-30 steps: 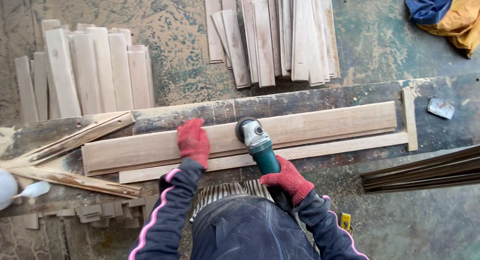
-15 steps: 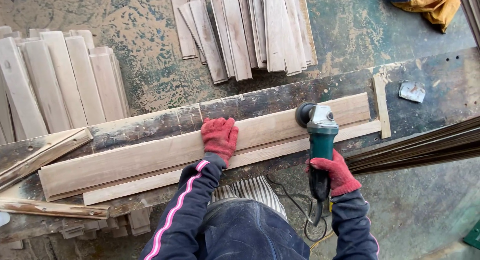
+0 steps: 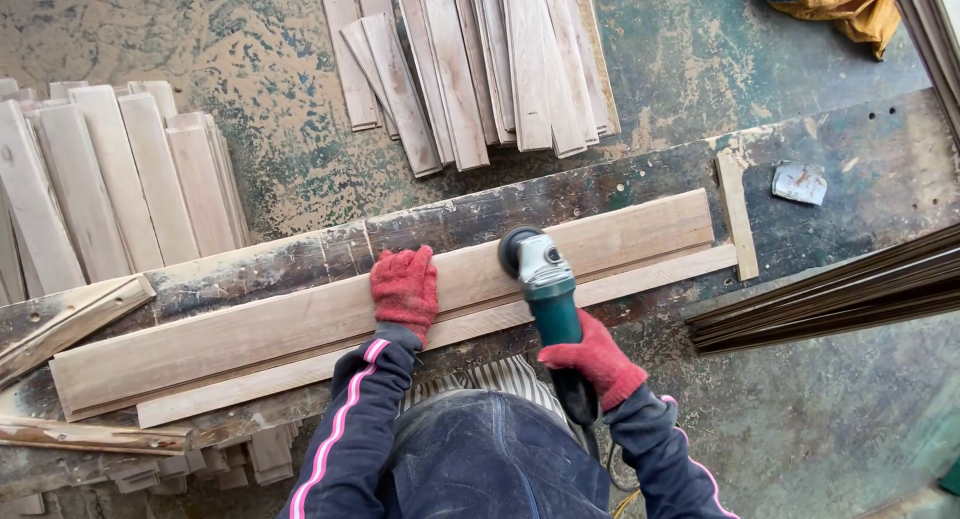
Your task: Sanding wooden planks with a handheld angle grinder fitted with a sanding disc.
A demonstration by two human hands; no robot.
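A long pale wooden plank (image 3: 250,334) lies lengthwise on a worn dark workbench (image 3: 860,159). My left hand (image 3: 405,289), in a red glove, presses flat on the plank near its middle. My right hand (image 3: 595,357), also red-gloved, grips the green body of an angle grinder (image 3: 545,279). The grinder's round head rests on the plank just right of my left hand. A thinner wooden strip (image 3: 660,274) runs along the plank's near edge. A short wooden stop (image 3: 737,214) is fixed across the bench at the plank's right end.
Two stacks of short pale boards lie on the floor beyond the bench, one at the left (image 3: 110,189) and one at the top centre (image 3: 470,69). Dark long strips (image 3: 830,299) lie at the right. A crumpled scrap (image 3: 800,182) sits on the bench. A yellow and blue cloth (image 3: 840,9) is top right.
The grinder has moved left along the plank, from near its right end toward my left hand. My left hand stays pressed on the plank.
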